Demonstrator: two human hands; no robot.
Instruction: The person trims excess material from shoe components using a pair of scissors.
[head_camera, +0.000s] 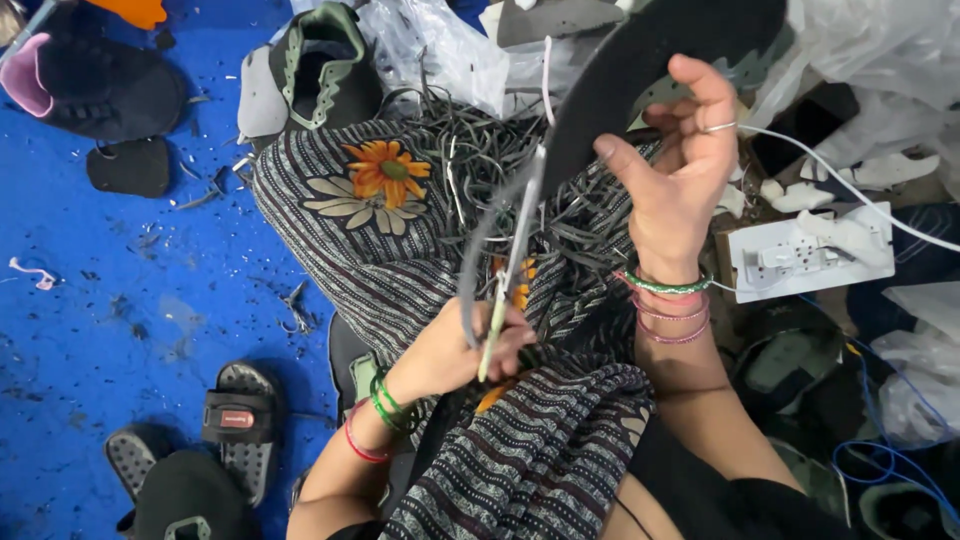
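Note:
My left hand (455, 352), with green and red bangles at the wrist, grips the handles of a pair of scissors (512, 262). The blades point up toward a black sole-shaped sheet (640, 60). My right hand (678, 170) holds that sheet by its lower edge, thumb on the near side, a ring on one finger. A thin dark strip (470, 265) curls down from the sheet beside the blades. A pile of similar black trimmings (470, 150) lies on the striped, flower-printed cloth (380, 220) over my lap.
Blue floor (120, 280) on the left with scattered scraps, black sandals (235, 420), a dark shoe upper (320, 65) and a black cut piece (128, 165). Clear plastic bags (880, 50) at top right. A white power strip (810, 255) and cables on the right.

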